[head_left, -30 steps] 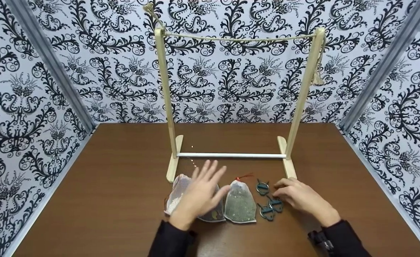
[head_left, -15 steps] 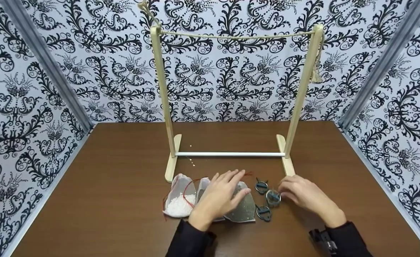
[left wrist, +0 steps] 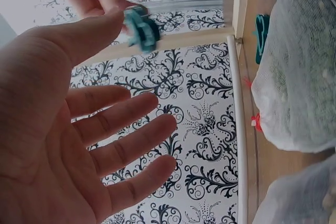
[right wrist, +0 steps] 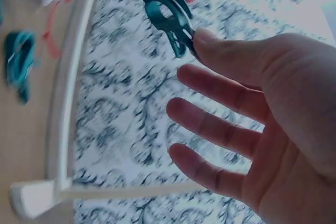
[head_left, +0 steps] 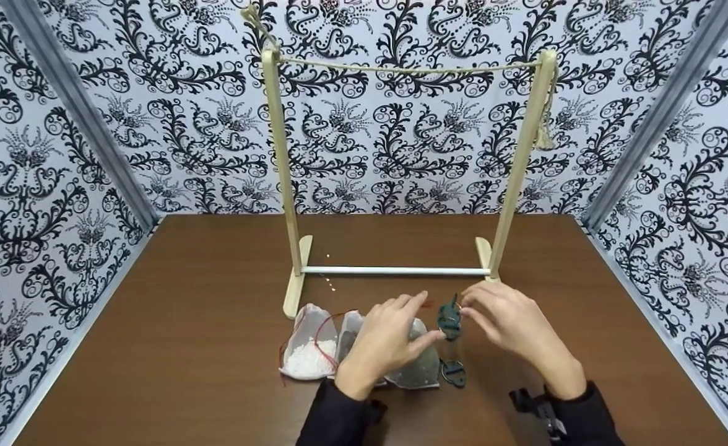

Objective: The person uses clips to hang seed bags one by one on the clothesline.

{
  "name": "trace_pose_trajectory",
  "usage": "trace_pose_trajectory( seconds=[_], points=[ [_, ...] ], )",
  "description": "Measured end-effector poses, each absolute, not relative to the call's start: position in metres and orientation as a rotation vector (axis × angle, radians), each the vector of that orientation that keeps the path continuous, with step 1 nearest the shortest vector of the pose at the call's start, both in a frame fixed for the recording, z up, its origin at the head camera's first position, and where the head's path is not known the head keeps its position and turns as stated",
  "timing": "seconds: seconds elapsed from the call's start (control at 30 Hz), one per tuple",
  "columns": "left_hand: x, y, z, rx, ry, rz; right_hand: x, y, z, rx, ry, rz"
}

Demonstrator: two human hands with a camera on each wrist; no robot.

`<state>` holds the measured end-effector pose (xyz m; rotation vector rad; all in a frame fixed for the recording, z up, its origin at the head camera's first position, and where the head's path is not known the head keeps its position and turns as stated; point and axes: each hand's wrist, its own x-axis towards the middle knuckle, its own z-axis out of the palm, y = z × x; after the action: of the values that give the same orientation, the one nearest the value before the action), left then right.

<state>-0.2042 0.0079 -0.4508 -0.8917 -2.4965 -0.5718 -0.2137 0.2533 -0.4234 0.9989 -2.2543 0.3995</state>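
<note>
My right hand (head_left: 509, 319) pinches a dark green spring clip (right wrist: 165, 14) with a metal ring between thumb and fingers, raised off the table. My left hand (head_left: 385, 341) hovers over the mesh pouches, fingers spread and fairly straight. Its thumb tip comes close to the held clip (left wrist: 142, 29); whether they touch I cannot tell. Two more green clips lie on the wood, one at the front (head_left: 454, 373). Left of them sit a mesh pouch of green dried herb (head_left: 424, 370), a middle pouch (head_left: 350, 327) mostly hidden by my left hand, and a pouch of white granules (head_left: 308, 358).
Behind the pouches stands a wooden frame (head_left: 282, 155) with a white crossbar (head_left: 395, 271) low down and a cord (head_left: 401, 70) strung across its top. Red drawstrings (head_left: 324, 334) trail from the pouches. Patterned walls enclose the brown table (head_left: 215, 279).
The right hand has picked up one clip and carried it up and left. My left hand has moved right across the pouches, its thumb now near that clip.
</note>
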Motion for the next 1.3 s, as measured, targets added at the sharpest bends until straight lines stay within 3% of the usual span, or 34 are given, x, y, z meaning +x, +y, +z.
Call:
trace_pose_trajectory(
  seconds=[0.57,1.3],
  points=[
    [-0.197,0.014,-0.454,-0.849,-2.223,-0.587,-0.194,0.23,-0.425,0.985,-2.204,0.486],
    [-0.201,0.009,-0.454,-0.888,-2.296,-0.528,-0.203,0.237,-0.427,1.048,-2.25,0.458]
  ],
)
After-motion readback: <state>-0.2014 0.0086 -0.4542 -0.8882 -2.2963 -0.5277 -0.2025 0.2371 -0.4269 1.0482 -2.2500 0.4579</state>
